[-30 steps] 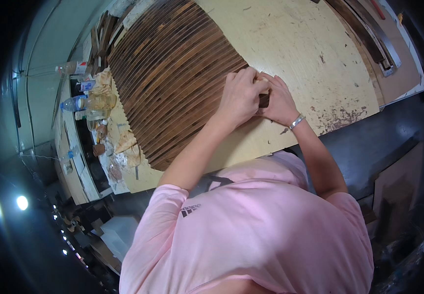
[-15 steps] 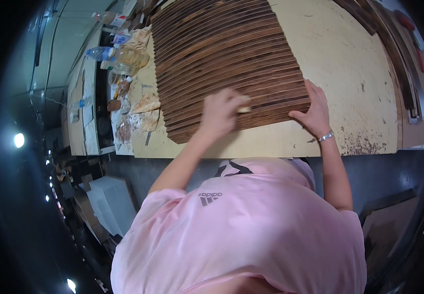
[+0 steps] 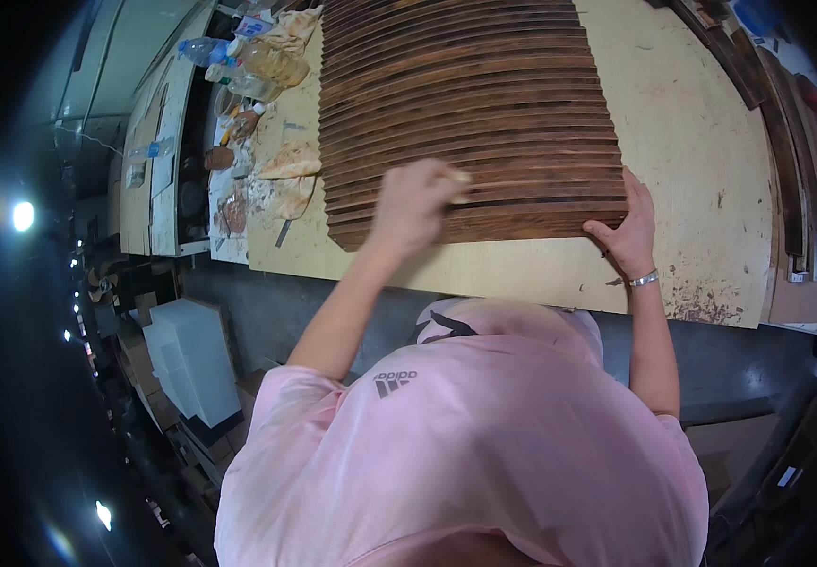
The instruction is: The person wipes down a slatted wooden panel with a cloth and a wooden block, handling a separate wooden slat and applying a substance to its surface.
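Observation:
A dark brown panel of ridged wooden slats [image 3: 470,113] lies flat on the pale worktop. My left hand [image 3: 413,206] is over its near part, fingers closed on a small pale yellowish pad [image 3: 462,185] that touches the slats. The pad is partly covered by the fingers, and its exact kind cannot be made out. My right hand [image 3: 630,231], with a metal watch band at the wrist, grips the panel's near right corner. Its thumb lies at the near edge and its fingers run along the right side.
Plastic bottles [image 3: 271,64], stained cloths [image 3: 290,163] and small jars crowd the worktop's left side. Long dark wood strips [image 3: 786,161] and red-handled tools [image 3: 813,94] lie at the right. Brown stains mark the pale worktop [image 3: 512,269]. White boxes [image 3: 191,350] stand on the floor at left.
The whole view has turned a little, so the panel and worktop sit further right in it. My left hand has shifted slightly left relative to the panel; my right hand keeps its corner.

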